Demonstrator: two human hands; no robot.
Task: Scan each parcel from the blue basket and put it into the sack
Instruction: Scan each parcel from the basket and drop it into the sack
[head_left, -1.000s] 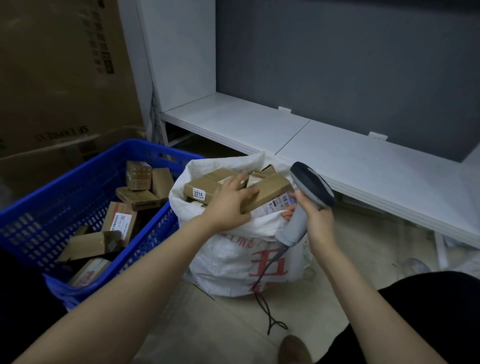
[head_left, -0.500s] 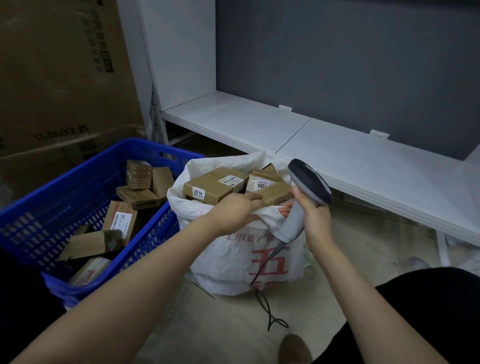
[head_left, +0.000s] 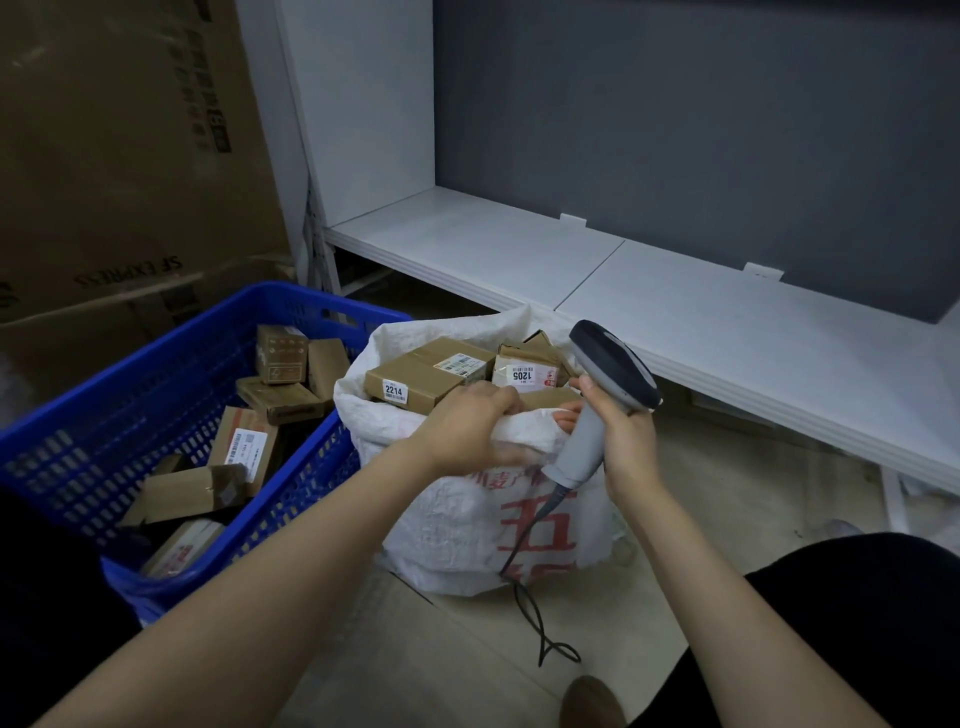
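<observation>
The sack (head_left: 467, 519) rim is pinched by the left hand (head_left: 470, 426), the scanner (head_left: 597, 410) clasped by the right hand (head_left: 623, 441), with basket (head_left: 130, 395) parcels (head_left: 244, 449) lying left of the left grip.

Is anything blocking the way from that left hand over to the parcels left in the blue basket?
Nothing visible. The left hand rests at the sack rim, and the parcels lie uncovered in the open-topped blue basket beside it.
</observation>
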